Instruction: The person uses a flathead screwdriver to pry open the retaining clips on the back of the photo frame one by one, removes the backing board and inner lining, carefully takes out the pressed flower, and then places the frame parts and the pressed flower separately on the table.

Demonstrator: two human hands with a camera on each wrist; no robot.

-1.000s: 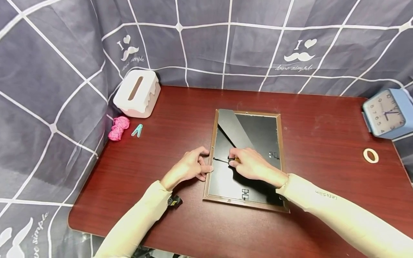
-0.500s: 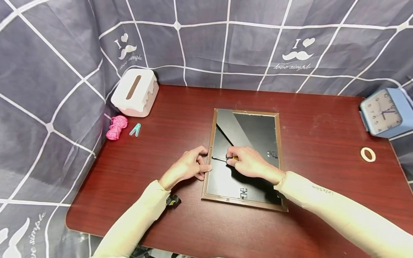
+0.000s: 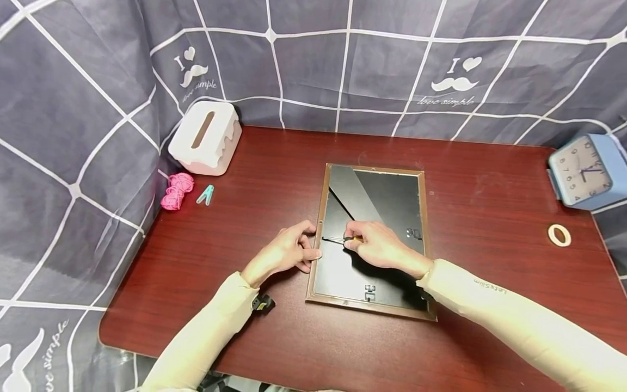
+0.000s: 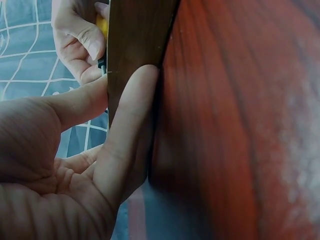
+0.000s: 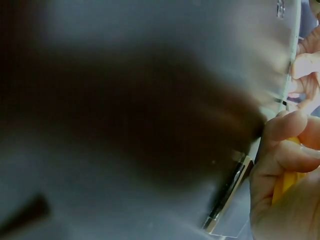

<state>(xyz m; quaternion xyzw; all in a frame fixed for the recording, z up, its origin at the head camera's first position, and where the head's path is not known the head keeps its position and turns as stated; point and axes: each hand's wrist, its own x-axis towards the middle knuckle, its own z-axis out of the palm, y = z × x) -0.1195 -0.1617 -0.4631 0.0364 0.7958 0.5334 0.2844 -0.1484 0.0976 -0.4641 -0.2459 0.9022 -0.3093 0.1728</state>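
A picture frame [image 3: 354, 305] lies face down on the table, its black backing board [image 3: 338, 275] and folded stand leg [image 3: 360, 190] facing up. My left hand [image 3: 289, 249] holds the frame's left side, thumb on the rim. In the left wrist view, fingers press the frame's outer edge [image 4: 140, 35]. My right hand [image 3: 379, 245] grips a screwdriver with a yellow handle [image 5: 286, 186] above the backing. Its thin metal shaft [image 3: 335, 240] points left, and the dark tip meets the inside of the left rim. The palm hides most of the handle.
Around the frame spreads the reddish-brown table [image 3: 490, 218]. A white tissue box [image 3: 208, 136], pink yarn [image 3: 177, 191] and teal clip [image 3: 206, 195] are at left. A blue clock [image 3: 585, 171] and cream ring [image 3: 559, 235] are at right. A grey patterned curtain [image 3: 382, 65] hangs behind.
The head view shifts slightly. Both hands, the screwdriver and the picture frame keep nearly the same places relative to each other.
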